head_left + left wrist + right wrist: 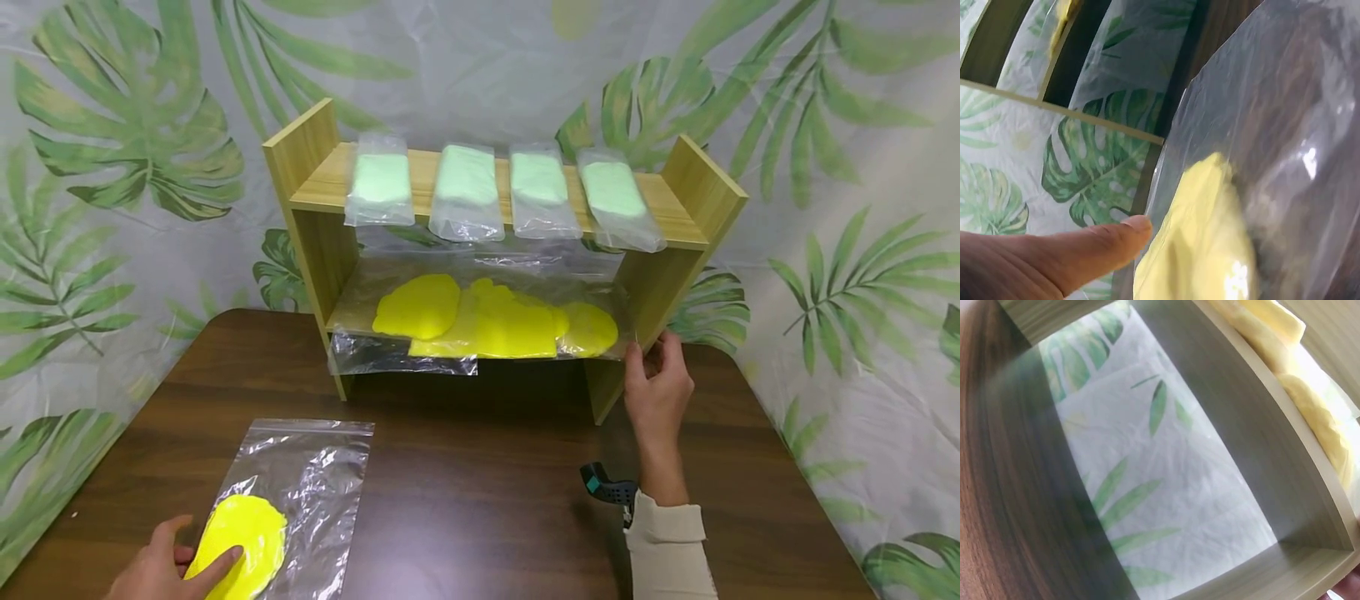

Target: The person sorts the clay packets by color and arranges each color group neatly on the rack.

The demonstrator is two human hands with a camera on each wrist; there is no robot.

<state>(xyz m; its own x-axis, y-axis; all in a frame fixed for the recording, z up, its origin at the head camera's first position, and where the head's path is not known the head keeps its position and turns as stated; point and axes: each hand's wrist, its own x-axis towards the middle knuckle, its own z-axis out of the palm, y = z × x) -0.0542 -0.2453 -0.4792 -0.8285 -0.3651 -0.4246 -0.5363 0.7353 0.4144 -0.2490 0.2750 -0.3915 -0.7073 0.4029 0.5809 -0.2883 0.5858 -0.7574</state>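
Observation:
At the lower left of the head view lies a clear zip bag (318, 492) holding a flattened yellow slab (251, 533). My left hand (168, 562) holds this bag by its left side, thumb over the yellow. The left wrist view shows one digit beside the bagged slab (1204, 237). My right hand (660, 387) grips the right side panel of a small wooden shelf (652, 287), thumb at the front, fingers around the outside. The thumb is close to a clear bag's corner on the lower shelf. Only a bit of the right hand enters the right wrist view.
Several bags of pale green slabs (465, 177) lie across the top shelf, their ends overhanging. Overlapping bags of yellow slabs (517, 325) lie on the lower shelf. The shelf stands at the back of a dark wooden table (480, 492), before a leaf-patterned cloth (480, 75).

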